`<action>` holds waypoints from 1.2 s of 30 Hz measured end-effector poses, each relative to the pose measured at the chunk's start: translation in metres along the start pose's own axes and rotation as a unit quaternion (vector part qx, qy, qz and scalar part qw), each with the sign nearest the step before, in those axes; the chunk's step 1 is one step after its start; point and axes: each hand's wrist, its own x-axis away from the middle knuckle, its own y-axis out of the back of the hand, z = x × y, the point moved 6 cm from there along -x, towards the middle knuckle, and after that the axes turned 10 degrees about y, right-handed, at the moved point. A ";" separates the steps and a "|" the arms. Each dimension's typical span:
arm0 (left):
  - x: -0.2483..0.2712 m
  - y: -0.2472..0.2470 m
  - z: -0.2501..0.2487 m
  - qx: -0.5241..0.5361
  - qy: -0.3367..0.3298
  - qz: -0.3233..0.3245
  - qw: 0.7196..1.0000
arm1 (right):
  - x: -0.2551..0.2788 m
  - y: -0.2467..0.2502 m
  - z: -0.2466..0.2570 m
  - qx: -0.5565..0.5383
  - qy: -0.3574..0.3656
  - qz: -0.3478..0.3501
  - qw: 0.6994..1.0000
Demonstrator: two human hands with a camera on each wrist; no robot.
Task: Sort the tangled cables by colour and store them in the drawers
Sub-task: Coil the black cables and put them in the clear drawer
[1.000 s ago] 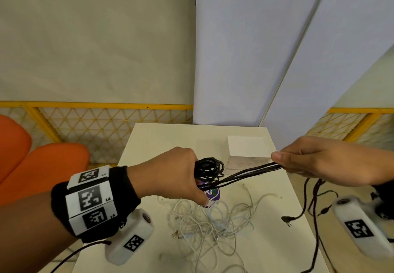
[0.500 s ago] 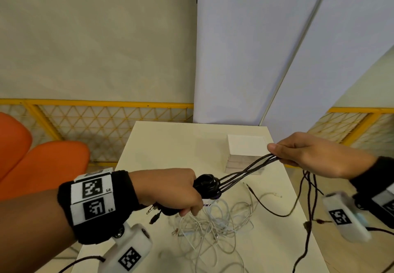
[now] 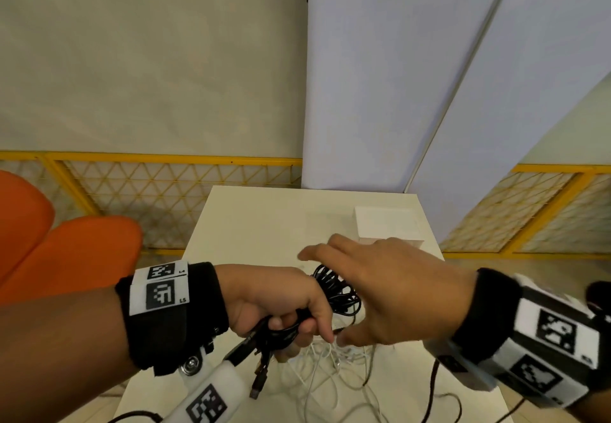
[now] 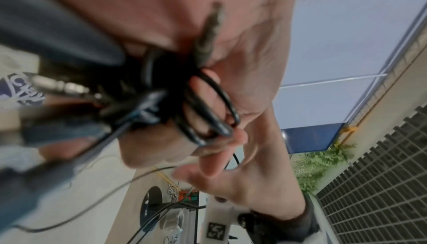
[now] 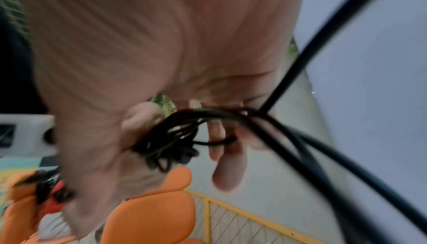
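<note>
My left hand [image 3: 281, 310] grips a coiled bundle of black cables [image 3: 337, 293] above the table; several of its plugs [image 3: 261, 379] hang below my fist. In the left wrist view the black cables [image 4: 208, 111] loop round my curled fingers. My right hand [image 3: 390, 290] lies over the coil, thumb close to the left forefinger. In the right wrist view loose strands of the black cables [image 5: 175, 131] run between its thumb and fingers and trail off to the right. The tangled white cables [image 3: 330, 376] lie on the table under both hands. A white drawer unit [image 3: 386, 227] stands behind, its front hidden.
The cream table [image 3: 264, 224] is narrow, with its edges near on both sides. Orange chairs [image 3: 76, 257] stand to the left. A yellow mesh fence [image 3: 165, 191] runs behind the table. Black cable strands [image 3: 429, 389] hang off near the right edge.
My right hand has swung in from the right with the stretched black strands and now lies over the coil. My left hand has rolled a little, so the plugs hang lower.
</note>
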 end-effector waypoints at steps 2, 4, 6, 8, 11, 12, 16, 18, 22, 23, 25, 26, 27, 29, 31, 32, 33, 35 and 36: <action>0.000 -0.004 0.001 0.011 0.000 0.033 0.999 | -0.008 -0.002 0.010 0.051 0.025 -0.028 0.998; 0.000 -0.007 0.002 0.012 -0.002 0.058 0.998 | -0.010 -0.002 0.014 0.091 0.034 -0.058 0.994; 0.002 -0.009 0.003 0.001 -0.007 0.070 0.998 | -0.010 -0.002 0.014 0.111 0.030 -0.059 0.992; 0.004 -0.009 0.002 -0.016 -0.018 0.067 0.997 | -0.010 -0.001 0.012 0.139 0.032 -0.066 0.988; 0.007 -0.007 -0.002 -0.048 -0.044 0.041 0.997 | -0.011 0.005 0.013 0.193 0.058 -0.075 0.977; 0.008 -0.007 -0.004 -0.061 -0.055 0.032 0.996 | -0.011 0.008 0.013 0.202 0.063 -0.077 0.974; 0.017 -0.008 -0.009 -0.089 -0.097 0.042 0.990 | -0.009 0.013 0.010 0.219 0.059 -0.072 0.971; 0.017 -0.009 -0.009 -0.100 -0.108 0.052 0.988 | -0.010 0.014 0.008 0.221 0.052 -0.068 0.971; 0.019 -0.011 -0.007 -0.123 -0.126 0.047 0.983 | -0.010 0.015 0.004 0.224 0.048 -0.063 0.971; 0.021 -0.012 -0.008 -0.120 -0.133 0.048 0.983 | -0.010 0.015 0.003 0.226 0.048 -0.062 0.971; 0.022 -0.012 -0.010 -0.108 -0.149 0.050 0.982 | -0.011 0.016 0.002 0.225 0.049 -0.057 0.971; 0.023 -0.012 -0.012 -0.094 -0.152 0.053 0.982 | -0.012 0.016 0.001 0.221 0.050 -0.055 0.972; 0.023 -0.012 -0.013 -0.078 -0.153 0.056 0.984 | -0.012 0.016 0.000 0.213 0.050 -0.053 0.974; 0.023 -0.013 -0.015 -0.060 -0.143 0.049 0.987 | -0.012 0.014 -0.004 0.186 0.045 -0.050 0.980; 0.023 -0.013 -0.015 -0.054 -0.123 0.015 0.991 | -0.012 0.013 -0.005 0.160 0.034 -0.050 0.985; 0.023 -0.012 -0.015 -0.051 -0.111 -0.004 0.992 | -0.012 0.012 -0.006 0.151 0.028 -0.051 0.987; 0.022 -0.013 -0.014 -0.049 -0.101 -0.020 0.993 | -0.013 0.012 -0.006 0.146 0.021 -0.053 0.988; 0.021 -0.014 -0.013 -0.047 -0.089 -0.039 0.994 | -0.012 0.013 -0.005 0.136 0.009 -0.061 0.989; 0.021 -0.014 -0.012 -0.045 -0.085 -0.045 0.994 | -0.012 0.013 -0.004 0.126 0.007 -0.058 0.990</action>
